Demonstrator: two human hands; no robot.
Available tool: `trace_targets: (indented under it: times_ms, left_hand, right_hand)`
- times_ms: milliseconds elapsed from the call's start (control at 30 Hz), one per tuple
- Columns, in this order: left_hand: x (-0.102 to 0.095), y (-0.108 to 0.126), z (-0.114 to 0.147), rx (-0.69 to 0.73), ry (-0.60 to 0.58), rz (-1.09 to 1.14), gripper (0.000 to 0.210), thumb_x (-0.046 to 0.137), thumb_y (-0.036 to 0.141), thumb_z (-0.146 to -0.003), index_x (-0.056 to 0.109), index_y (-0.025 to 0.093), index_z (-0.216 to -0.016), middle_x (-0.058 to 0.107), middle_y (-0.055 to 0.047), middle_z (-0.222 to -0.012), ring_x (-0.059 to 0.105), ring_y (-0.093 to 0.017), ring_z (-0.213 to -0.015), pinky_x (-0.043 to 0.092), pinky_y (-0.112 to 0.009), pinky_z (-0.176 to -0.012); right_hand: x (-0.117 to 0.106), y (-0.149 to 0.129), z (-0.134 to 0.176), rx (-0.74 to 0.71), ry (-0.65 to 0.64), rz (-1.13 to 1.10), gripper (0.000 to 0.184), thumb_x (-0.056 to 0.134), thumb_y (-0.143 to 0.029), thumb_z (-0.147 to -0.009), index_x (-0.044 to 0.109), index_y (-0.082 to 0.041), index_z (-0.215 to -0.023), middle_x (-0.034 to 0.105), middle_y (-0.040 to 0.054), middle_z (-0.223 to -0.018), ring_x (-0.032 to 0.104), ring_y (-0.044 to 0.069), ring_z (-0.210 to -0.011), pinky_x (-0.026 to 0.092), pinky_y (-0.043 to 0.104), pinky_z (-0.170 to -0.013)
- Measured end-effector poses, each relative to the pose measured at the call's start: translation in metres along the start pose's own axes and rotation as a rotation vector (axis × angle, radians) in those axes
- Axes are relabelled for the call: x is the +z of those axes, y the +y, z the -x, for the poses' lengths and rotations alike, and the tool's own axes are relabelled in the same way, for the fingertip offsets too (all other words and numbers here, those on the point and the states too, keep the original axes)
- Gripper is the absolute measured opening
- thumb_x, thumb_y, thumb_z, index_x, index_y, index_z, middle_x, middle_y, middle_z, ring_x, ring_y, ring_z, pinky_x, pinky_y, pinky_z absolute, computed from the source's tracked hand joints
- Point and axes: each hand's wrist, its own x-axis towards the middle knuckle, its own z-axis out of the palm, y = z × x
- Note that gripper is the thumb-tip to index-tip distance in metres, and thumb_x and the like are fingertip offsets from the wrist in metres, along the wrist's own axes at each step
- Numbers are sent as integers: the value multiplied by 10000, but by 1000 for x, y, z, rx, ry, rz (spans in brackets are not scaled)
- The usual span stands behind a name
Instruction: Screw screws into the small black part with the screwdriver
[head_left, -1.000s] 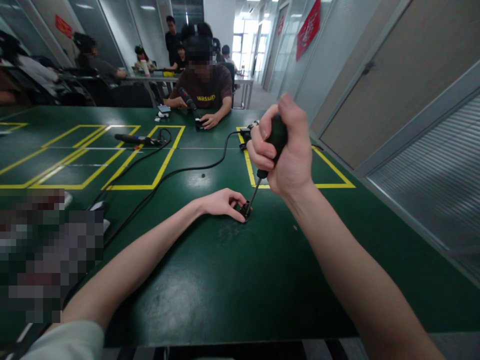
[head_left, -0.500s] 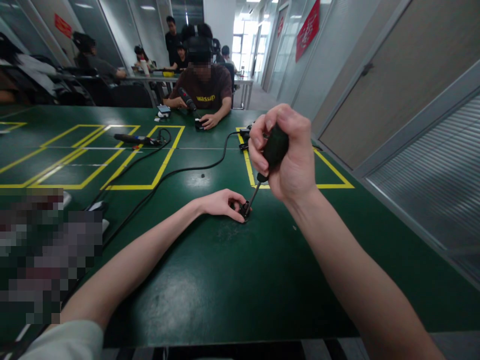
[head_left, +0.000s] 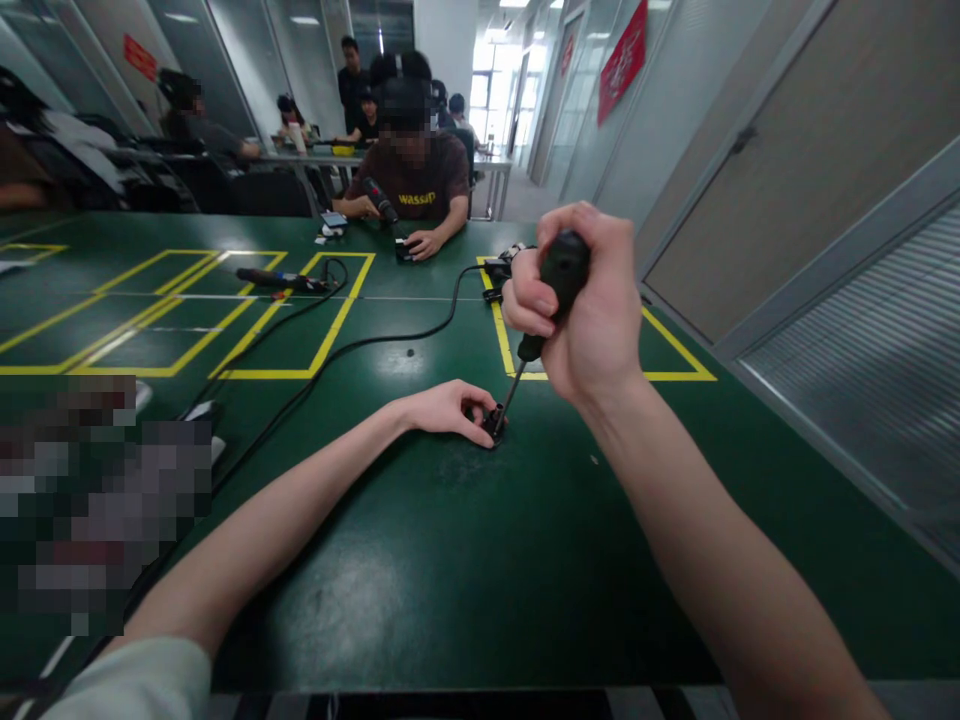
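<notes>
My right hand (head_left: 589, 300) is wrapped round the dark handle of a screwdriver (head_left: 564, 268), its thin shaft slanting down and to the left. The tip meets a small black part (head_left: 495, 424) lying on the green table. That part is pinched between the thumb and fingers of my left hand (head_left: 450, 412), whose wrist rests low over the tabletop. Much of the part is hidden by my fingers, and its exact kind is too small to make out.
Yellow tape rectangles (head_left: 330, 315) mark the green table (head_left: 420, 560). A black cable (head_left: 375, 340) crosses it, and a corded pen-shaped tool (head_left: 281, 280) lies at the back left. Opposite sits a person (head_left: 420, 170) holding a power screwdriver (head_left: 381, 200) and a small black object.
My right hand has turned slightly on the screwdriver handle, with the fingers shifting their hold. My left hand keeps the black part in place. The whole view has shifted a little.
</notes>
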Motion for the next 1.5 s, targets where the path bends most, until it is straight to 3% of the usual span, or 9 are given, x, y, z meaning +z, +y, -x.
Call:
trace_targets:
  times_ms: [233, 400, 533, 667, 867, 1033, 1233, 1400, 1500]
  left_hand:
    - [1, 2, 1, 5, 9, -3, 483, 936, 372, -646, 772, 141, -1037, 718, 1, -804, 566, -107, -680, 440, -250, -690]
    - [2, 1, 1, 17, 19, -9, 465, 930, 373, -642, 771, 142, -1013, 705, 7, -791, 568, -112, -694, 441, -255, -711]
    - [2, 0, 1, 14, 17, -18, 478, 930, 392, -637, 771, 136, -1008, 690, 11, -772, 559, -115, -689, 431, -257, -702]
    - [2, 0, 0, 2, 32, -18, 525, 946, 423, -614, 777, 133, -1018, 641, 34, -707, 538, -114, -665, 410, -255, -680]
    - [2, -1, 1, -1, 43, -32, 558, 955, 460, -595, 787, 132, -1014, 559, 64, -645, 469, -97, -623, 339, -241, -622]
    - [2, -1, 2, -2, 46, -44, 589, 953, 496, -591, 795, 132, -1027, 571, 54, -660, 442, -98, -622, 305, -240, -598]
    - [3, 0, 2, -3, 67, -56, 615, 948, 525, -594, 796, 142, -1050, 560, 57, -663, 444, -98, -628, 309, -241, -605]
    - [4, -1, 1, -6, 98, -70, 609, 936, 516, -606, 787, 145, -1066, 574, 53, -683, 436, -97, -633, 301, -237, -599]
    - [5, -2, 0, 2, 107, -72, 606, 933, 518, -612, 785, 141, -1063, 581, 49, -685, 443, -100, -634, 308, -238, -599]
  right_hand:
    - [-2, -4, 2, 57, -134, 24, 550, 716, -687, -868, 430, -251, -691, 239, -123, -441, 110, 55, -372, 76, 211, -356]
    - [0, -6, 11, 57, -187, 34, 438, 758, -535, -865, 467, -240, -723, 455, -77, -572, 315, 66, -386, 224, 230, -365]
    - [-3, -3, 12, 3, -106, 36, 451, 765, -538, -861, 482, -228, -695, 462, -60, -641, 423, 71, -447, 271, 214, -387]
    - [-10, -2, 8, -50, -51, 44, 527, 695, -646, -894, 539, -219, -627, 430, -52, -557, 388, 79, -421, 245, 209, -353]
    - [-11, -7, 9, 20, -216, -35, 665, 591, -772, -901, 512, -217, -544, 239, -92, -394, 191, 63, -313, 130, 218, -304]
    - [-1, -4, 13, 93, -200, -58, 596, 650, -798, -842, 488, -248, -678, 278, -114, -397, 147, 62, -319, 115, 216, -310]
    - [-1, -2, 2, 69, -160, -35, 616, 642, -724, -903, 499, -210, -595, 455, -41, -530, 303, 55, -374, 194, 218, -342]
    - [-8, -2, -3, 87, -186, -30, 685, 577, -814, -869, 473, -222, -539, 300, -75, -453, 176, 59, -360, 102, 225, -321]
    - [-9, 0, -2, 37, -110, 18, 633, 641, -821, -816, 464, -245, -625, 260, -103, -438, 116, 68, -364, 55, 232, -337]
